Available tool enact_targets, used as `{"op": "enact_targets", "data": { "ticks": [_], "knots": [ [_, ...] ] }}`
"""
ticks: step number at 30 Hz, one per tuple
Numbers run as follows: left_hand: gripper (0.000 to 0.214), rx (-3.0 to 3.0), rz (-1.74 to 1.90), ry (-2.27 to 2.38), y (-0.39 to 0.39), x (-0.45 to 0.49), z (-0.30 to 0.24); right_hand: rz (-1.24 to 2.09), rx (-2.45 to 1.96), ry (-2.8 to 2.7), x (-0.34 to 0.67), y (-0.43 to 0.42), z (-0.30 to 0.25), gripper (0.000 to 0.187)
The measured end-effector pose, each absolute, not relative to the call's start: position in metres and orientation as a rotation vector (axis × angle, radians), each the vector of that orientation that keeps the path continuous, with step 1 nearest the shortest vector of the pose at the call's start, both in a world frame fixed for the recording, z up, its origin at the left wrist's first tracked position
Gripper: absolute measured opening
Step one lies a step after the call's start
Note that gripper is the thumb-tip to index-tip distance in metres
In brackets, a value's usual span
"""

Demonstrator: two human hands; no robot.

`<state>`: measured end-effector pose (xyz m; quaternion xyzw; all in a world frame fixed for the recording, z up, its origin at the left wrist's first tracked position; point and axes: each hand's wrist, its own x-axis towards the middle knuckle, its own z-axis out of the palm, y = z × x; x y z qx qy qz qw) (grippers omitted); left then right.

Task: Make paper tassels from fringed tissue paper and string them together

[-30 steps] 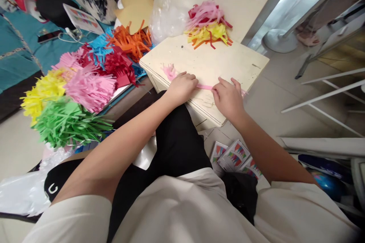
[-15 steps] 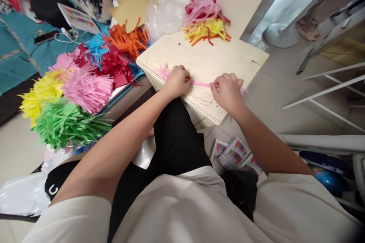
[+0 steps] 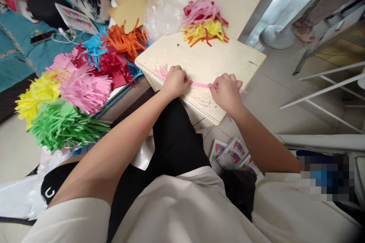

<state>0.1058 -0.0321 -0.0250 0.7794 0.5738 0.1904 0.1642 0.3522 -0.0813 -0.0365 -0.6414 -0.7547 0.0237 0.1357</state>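
Note:
A narrow pink paper strip (image 3: 200, 84) lies along the near part of a cream wooden board (image 3: 216, 62). My left hand (image 3: 176, 81) is closed, pinching the strip's left part, where a frilly pink end (image 3: 162, 71) sticks out. My right hand (image 3: 226, 92) is closed on the strip's right part, fingers curled over it; a short pink tip shows past the knuckles. Both hands rest on the board, a short gap of bare strip between them.
A heap of pink, red, yellow and orange paper strips (image 3: 203, 22) sits at the board's far edge. Fringed paper bundles in green (image 3: 61, 123), yellow, pink (image 3: 85, 87), red, blue and orange (image 3: 127, 40) lie to the left. Printed cards (image 3: 234, 155) lie on the floor below.
My right hand's fingers, stretched out a second ago, have curled shut over the strip. Both hands stayed on the strip; the view shifted slightly.

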Motion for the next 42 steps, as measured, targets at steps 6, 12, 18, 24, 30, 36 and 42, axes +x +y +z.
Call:
{"op": "enact_targets", "data": {
  "ticks": [6,12,18,24,30,36,42],
  "knots": [
    [0.017,2.175,0.510,1.662,-0.035,0.109,-0.020,0.120,-1.821,-2.147,0.350,-0.081,-0.034,0.051],
    [0.016,2.240,0.489,1.698,-0.034,0.113,-0.024,0.087,-1.834,-2.188,0.349,-0.078,-0.033,0.050],
    [0.012,2.284,0.449,1.743,-0.031,0.115,-0.026,0.046,-1.829,-2.184,0.349,-0.075,-0.033,0.047],
    [0.011,2.226,0.480,1.797,-0.035,0.119,-0.019,-0.057,-1.767,-2.199,0.341,-0.084,-0.024,0.032],
    [0.018,2.209,0.574,1.749,-0.039,0.123,-0.021,-0.097,-1.608,-2.396,0.332,-0.093,-0.019,0.034],
    [0.024,2.411,0.640,1.609,-0.046,0.126,-0.022,-0.077,-1.640,-2.431,0.326,-0.108,-0.017,0.040],
    [0.037,2.664,0.463,1.429,-0.088,0.128,-0.014,-0.053,-1.670,-2.437,0.322,-0.124,-0.010,0.049]
  ]
}}
